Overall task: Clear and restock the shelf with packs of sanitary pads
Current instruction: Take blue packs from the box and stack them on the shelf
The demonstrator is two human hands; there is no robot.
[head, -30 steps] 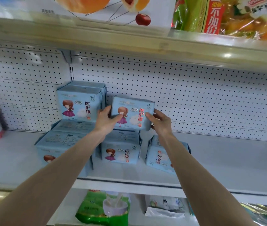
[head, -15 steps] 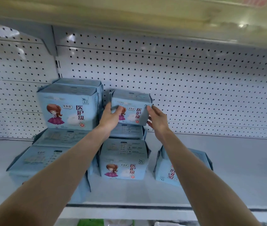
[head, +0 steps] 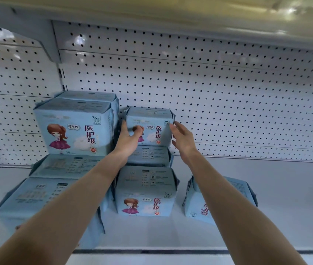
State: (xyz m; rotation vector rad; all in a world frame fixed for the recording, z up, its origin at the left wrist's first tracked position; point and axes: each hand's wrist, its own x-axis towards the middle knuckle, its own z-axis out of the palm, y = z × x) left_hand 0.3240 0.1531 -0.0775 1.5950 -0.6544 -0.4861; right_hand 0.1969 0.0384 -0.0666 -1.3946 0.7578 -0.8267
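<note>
- Shelf [head: 266, 197] nearest;
- left hand [head: 128, 139] grips the top pack [head: 152, 129], fingers along its left side, thumb across the face; right hand [head: 182, 139] loosely spread, just beside its right edge;
- top pack upright on the middle stack [head: 146, 190], near the pegboard [head: 228, 102]; probably light, soft, slippery; squeeze both sides.

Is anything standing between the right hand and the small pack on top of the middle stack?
Nothing visible. The right hand, open, is just beside the right edge of the top pack; the left hand holds its left side, next to the taller pack.
</note>
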